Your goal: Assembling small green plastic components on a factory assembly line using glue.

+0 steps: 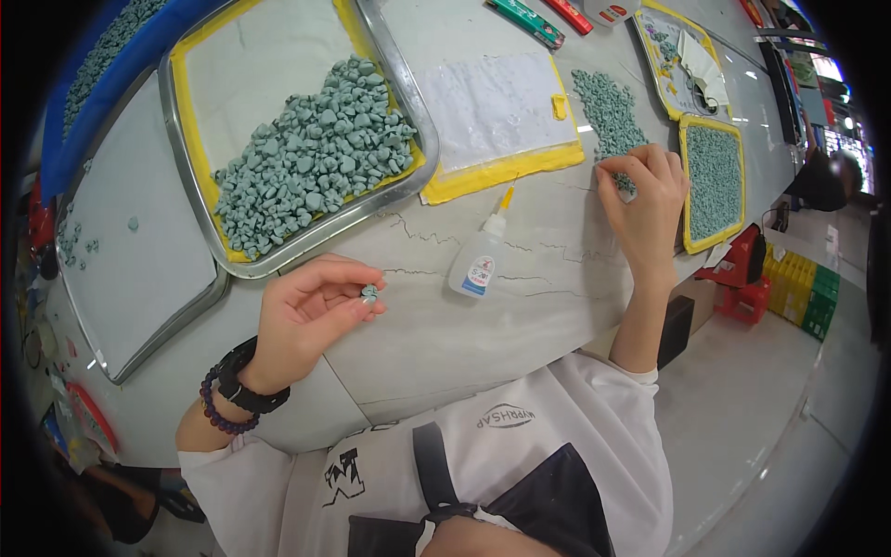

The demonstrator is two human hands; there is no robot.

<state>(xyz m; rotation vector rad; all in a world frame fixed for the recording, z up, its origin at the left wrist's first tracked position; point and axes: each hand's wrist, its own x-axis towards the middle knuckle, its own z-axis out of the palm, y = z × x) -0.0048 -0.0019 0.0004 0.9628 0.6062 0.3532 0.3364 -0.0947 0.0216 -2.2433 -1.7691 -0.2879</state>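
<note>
My left hand [311,316] pinches a small teal stone piece [369,294] between thumb and fingers, just in front of a metal tray [390,56] lined with yellow cloth and heaped with teal stones [316,158]. My right hand [645,204] reaches out to the right, fingertips pressed on a loose scatter of small teal pieces [608,111] on the marble table [548,306]. A small white glue bottle [478,260] with a yellow nozzle lies between my hands.
A white sheet on yellow cloth [497,116] lies behind the bottle. A yellow mat filled with teal pieces [713,181] sits at the right. Another metal tray [139,232] stands at the left. Red stools [742,278] and yellow-green crates [803,288] are on the floor.
</note>
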